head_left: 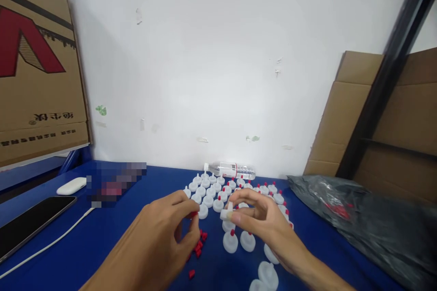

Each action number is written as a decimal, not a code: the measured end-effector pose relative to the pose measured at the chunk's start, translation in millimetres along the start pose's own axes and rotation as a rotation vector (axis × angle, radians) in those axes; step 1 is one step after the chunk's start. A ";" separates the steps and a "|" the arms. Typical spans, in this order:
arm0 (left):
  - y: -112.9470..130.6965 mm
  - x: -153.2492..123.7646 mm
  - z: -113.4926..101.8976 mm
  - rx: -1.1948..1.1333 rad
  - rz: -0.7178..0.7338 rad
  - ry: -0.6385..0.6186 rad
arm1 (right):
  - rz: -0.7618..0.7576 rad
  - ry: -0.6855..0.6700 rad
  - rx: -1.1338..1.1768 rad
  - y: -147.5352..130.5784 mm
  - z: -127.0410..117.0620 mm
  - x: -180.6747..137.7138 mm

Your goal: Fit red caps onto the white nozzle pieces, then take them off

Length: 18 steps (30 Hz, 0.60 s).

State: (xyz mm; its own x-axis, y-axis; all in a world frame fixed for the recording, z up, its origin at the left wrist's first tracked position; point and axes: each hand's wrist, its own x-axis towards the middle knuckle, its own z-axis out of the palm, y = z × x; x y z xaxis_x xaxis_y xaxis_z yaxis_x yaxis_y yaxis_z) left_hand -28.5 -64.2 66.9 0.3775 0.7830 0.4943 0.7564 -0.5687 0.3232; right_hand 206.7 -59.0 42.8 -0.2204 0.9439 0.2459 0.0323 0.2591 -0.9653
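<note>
Between the thumb and forefinger of my left hand [167, 227] is a small red tip cap [194, 214], mostly covered by the fingers. My right hand [262, 218] pinches a white nozzle cap [225, 214], its spout pointing up. The two hands are apart, a short gap between what they hold. Below my left hand lies a small pile of loose red tip caps [198, 249], with a single one [191, 274] nearer to me. White nozzle caps without red tips [208, 201] stand in rows behind. Others with red tips [230, 241] stand around my right hand, which hides some.
A clear plastic bottle [235, 170] lies by the wall. On the left of the blue table [112, 236] are a phone [30, 223], a white case [71, 186] and a white cable [51, 248]. Grey plastic bags [368, 223] cover the right side. Cardboard [344, 113] leans behind them.
</note>
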 end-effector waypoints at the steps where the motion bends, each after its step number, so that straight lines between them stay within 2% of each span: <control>1: 4.1 0.1 0.7 -0.045 0.021 0.024 | -0.007 -0.013 -0.019 1.7 -0.8 -1.1; 5: 13.9 2.0 2.6 -0.175 0.027 0.122 | -0.099 -0.031 -0.222 8.3 -1.9 -5.6; 8: 14.3 5.2 3.7 -0.197 -0.013 0.134 | -0.207 -0.001 -0.424 14.6 -2.0 -10.2; 13: 10.5 4.9 7.2 -0.199 -0.061 -0.017 | -0.365 0.065 -0.609 20.5 -0.1 -15.9; 18: 11.5 -0.2 15.1 -0.208 -0.080 -0.197 | -0.447 0.044 -0.622 22.1 3.0 -23.1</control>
State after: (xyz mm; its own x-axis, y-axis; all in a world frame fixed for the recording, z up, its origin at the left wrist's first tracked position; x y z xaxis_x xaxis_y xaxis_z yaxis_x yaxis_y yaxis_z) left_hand -11.8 -67.1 58.3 0.4328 0.8498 0.3010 0.6702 -0.5266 0.5230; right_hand 209.7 -75.6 15.5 -0.3025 0.7265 0.6170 0.4947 0.6730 -0.5499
